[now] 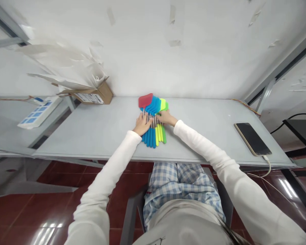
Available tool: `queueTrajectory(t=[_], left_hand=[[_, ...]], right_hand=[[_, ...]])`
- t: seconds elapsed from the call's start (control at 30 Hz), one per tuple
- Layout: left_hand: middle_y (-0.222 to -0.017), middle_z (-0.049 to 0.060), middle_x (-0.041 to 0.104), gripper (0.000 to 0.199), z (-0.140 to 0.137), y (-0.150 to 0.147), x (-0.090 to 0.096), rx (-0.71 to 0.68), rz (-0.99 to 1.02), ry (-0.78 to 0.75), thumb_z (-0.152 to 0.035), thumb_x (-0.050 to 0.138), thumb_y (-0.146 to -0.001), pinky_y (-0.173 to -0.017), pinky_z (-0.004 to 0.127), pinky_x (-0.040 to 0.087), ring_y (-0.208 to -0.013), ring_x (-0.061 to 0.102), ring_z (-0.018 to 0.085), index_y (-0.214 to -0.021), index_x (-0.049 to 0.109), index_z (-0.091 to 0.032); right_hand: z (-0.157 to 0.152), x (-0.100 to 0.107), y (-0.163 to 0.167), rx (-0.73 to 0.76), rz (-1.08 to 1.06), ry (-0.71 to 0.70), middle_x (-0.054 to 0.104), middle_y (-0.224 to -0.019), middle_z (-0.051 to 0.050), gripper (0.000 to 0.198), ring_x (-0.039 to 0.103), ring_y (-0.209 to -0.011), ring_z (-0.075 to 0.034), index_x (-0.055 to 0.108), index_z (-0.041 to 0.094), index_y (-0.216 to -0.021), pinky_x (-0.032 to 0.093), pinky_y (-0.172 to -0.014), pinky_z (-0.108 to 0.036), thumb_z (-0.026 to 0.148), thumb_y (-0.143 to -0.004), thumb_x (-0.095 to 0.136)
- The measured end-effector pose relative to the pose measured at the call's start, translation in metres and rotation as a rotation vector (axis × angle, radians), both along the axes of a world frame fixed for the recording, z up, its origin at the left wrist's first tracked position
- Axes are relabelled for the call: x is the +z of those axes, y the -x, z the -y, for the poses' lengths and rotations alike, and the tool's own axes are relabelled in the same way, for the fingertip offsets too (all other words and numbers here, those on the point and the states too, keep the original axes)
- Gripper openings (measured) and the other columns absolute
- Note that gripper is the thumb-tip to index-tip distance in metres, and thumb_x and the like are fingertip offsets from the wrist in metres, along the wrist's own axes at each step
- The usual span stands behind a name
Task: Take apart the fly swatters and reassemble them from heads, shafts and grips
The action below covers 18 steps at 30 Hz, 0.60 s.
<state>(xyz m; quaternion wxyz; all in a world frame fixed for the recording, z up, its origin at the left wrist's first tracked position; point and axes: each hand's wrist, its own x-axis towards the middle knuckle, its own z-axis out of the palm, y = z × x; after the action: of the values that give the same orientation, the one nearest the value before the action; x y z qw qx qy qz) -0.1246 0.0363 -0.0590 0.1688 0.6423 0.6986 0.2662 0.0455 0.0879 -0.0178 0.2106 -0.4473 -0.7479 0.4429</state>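
Note:
A fanned bunch of flat-headed fly swatters lies on the grey table, handles toward me. A red fly swatter [145, 100] is on top at the left end. Several blue fly swatters [155, 104] overlap beside it, then several yellow fly swatters [163, 103] and a green one [164, 134] at the right. Thin metal rods join heads and handles. My left hand [142, 124] is closed around the rods at the left side, covering the red handle. My right hand [167, 118] grips the rods at the right side, just under the yellow and green heads.
An opened cardboard box [105, 93] with white packing sheets stands at the back left. Farther left, a white power strip [39, 113] lies on the neighbouring surface. A phone [253, 139] with a white charging cable [269, 166] rests near the right edge.

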Motion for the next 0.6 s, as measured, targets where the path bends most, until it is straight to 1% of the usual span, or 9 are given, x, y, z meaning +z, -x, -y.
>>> queueTrajectory(t=[0.1, 0.17, 0.23, 0.33, 0.4, 0.43, 0.5, 0.57, 0.6], left_hand=[[-0.153, 0.017, 0.040, 0.055, 0.003, 0.050, 0.002, 0.045, -0.044, -0.047, -0.044, 0.047, -0.089, -0.121, 0.053, 0.024, -0.146, 0.032, 0.031, -0.137, 0.053, -0.017], [-0.154, 0.017, 0.038, 0.057, 0.007, 0.078, 0.003, 0.057, -0.094, -0.043, -0.043, 0.045, -0.089, -0.121, 0.050, 0.024, -0.146, 0.032, 0.029, -0.139, 0.052, -0.016], [-0.157, 0.018, 0.034, 0.061, 0.010, 0.102, 0.006, 0.069, -0.157, -0.013, -0.044, 0.040, -0.091, -0.121, 0.050, 0.022, -0.147, 0.030, 0.030, -0.143, 0.048, -0.013], [-0.161, 0.016, 0.029, 0.065, 0.012, 0.129, 0.015, 0.080, -0.238, 0.061, -0.048, 0.036, -0.092, -0.119, 0.056, 0.022, -0.148, 0.027, 0.033, -0.148, 0.043, -0.015], [-0.163, 0.014, 0.025, 0.068, 0.016, 0.137, 0.025, 0.076, -0.271, 0.086, -0.052, 0.035, -0.092, -0.118, 0.059, 0.022, -0.149, 0.025, 0.034, -0.151, 0.038, -0.018], [-0.164, 0.014, 0.022, 0.070, 0.018, 0.135, 0.030, 0.073, -0.278, 0.074, -0.053, 0.034, -0.093, -0.117, 0.059, 0.023, -0.150, 0.024, 0.033, -0.153, 0.034, -0.018], [-0.164, 0.014, 0.020, 0.070, 0.026, 0.121, 0.039, 0.060, -0.277, 0.011, -0.052, 0.029, -0.095, -0.117, 0.056, 0.026, -0.151, 0.021, 0.031, -0.156, 0.027, -0.018], [-0.165, 0.012, 0.020, 0.068, 0.035, 0.096, 0.044, 0.016, -0.276, -0.038, -0.051, 0.028, -0.095, -0.117, 0.053, 0.028, -0.151, 0.023, 0.029, -0.156, 0.027, -0.020], [-0.165, 0.011, 0.020, 0.067, 0.040, 0.081, 0.045, -0.007, -0.294, -0.029, -0.051, 0.029, -0.095, -0.117, 0.054, 0.027, -0.150, 0.024, 0.030, -0.155, 0.029, -0.021]], right_hand=[[0.005, 0.002, 0.038, -0.088, 0.019, 0.090, 0.072, -0.097, -0.015, 0.023, 0.068, -0.096, -0.030, 0.067, 0.011, -0.098, 0.055, -0.089, -0.044, 0.027, -0.089, 0.055], [0.010, 0.005, 0.060, -0.091, -0.076, 0.142, 0.072, -0.102, -0.012, 0.024, 0.069, -0.096, -0.027, 0.067, 0.013, -0.105, 0.056, -0.085, -0.038, 0.027, -0.087, 0.058], [0.016, 0.007, 0.075, -0.067, -0.234, 0.220, 0.072, -0.106, -0.009, 0.028, 0.068, -0.100, -0.024, 0.065, 0.015, -0.112, 0.057, -0.085, -0.035, 0.028, -0.087, 0.061], [0.022, 0.009, 0.080, 0.026, -0.404, 0.375, 0.069, -0.115, -0.010, 0.041, 0.066, -0.105, -0.020, 0.058, 0.016, -0.124, 0.056, -0.090, -0.033, 0.033, -0.087, 0.063], [0.022, 0.008, 0.068, 0.121, -0.387, 0.384, 0.066, -0.122, -0.012, 0.044, 0.064, -0.111, -0.020, 0.056, 0.016, -0.127, 0.054, -0.095, -0.035, 0.036, -0.088, 0.061], [0.022, 0.006, 0.057, 0.172, -0.339, 0.326, 0.064, -0.126, -0.012, 0.042, 0.062, -0.116, -0.021, 0.057, 0.016, -0.126, 0.052, -0.099, -0.036, 0.036, -0.089, 0.059], [0.020, 0.001, 0.027, 0.228, -0.190, 0.101, 0.058, -0.135, -0.015, 0.036, 0.053, -0.129, -0.024, 0.060, 0.015, -0.123, 0.044, -0.110, -0.041, 0.030, -0.090, 0.056], [0.018, -0.008, -0.010, 0.191, -0.009, -0.199, 0.047, -0.146, -0.019, 0.034, 0.037, -0.144, -0.026, 0.061, 0.012, -0.122, 0.030, -0.119, -0.046, 0.021, -0.090, 0.054], [0.018, -0.012, -0.029, 0.166, 0.072, -0.310, 0.040, -0.151, -0.021, 0.037, 0.030, -0.148, -0.027, 0.059, 0.011, -0.125, 0.027, -0.120, -0.048, 0.019, -0.090, 0.053]])
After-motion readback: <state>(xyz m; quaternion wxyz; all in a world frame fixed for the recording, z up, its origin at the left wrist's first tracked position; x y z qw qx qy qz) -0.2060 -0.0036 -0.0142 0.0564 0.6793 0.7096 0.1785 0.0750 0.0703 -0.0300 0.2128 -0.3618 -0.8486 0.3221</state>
